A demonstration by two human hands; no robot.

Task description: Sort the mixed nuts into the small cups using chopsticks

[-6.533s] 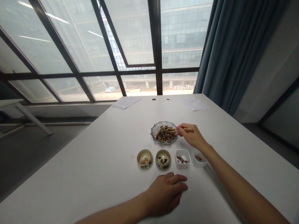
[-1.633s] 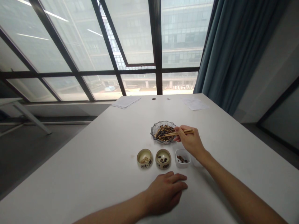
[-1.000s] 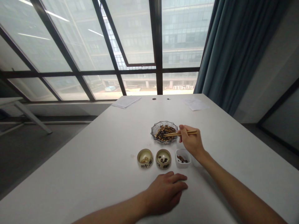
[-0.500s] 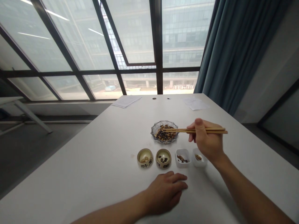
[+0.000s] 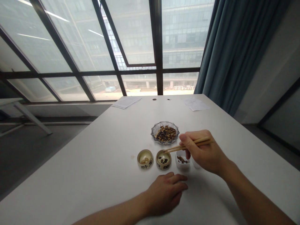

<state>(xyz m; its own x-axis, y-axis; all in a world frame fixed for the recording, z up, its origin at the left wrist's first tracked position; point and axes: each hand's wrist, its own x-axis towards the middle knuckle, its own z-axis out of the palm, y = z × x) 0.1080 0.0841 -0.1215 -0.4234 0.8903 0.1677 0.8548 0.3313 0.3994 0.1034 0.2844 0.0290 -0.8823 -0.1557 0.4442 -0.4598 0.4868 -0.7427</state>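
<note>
Chopsticks (image 5: 185,147) pinched in R hand (image 5: 202,153), tips together over 2nd ceramic cup (image 5: 163,159); L hand (image 5: 164,195) open, flat on table (image 5: 93,162).

On desk (image 5: 93,162): glass dish (image 5: 152,133) holding seeds (image 5: 165,133) at rear. In front of it, left to right: first ceramic cup (image 5: 145,163), second ceramic cup (image 5: 163,164), square tub (image 5: 182,167). Left hand (image 5: 164,195) rests on desk nearer the person, before the cups. Right hand (image 5: 203,153) sits right of the cups, chopsticks (image 5: 185,147) reaching over second ceramic cup. Papers (image 5: 126,102) lie toward desk's far edge.
</note>
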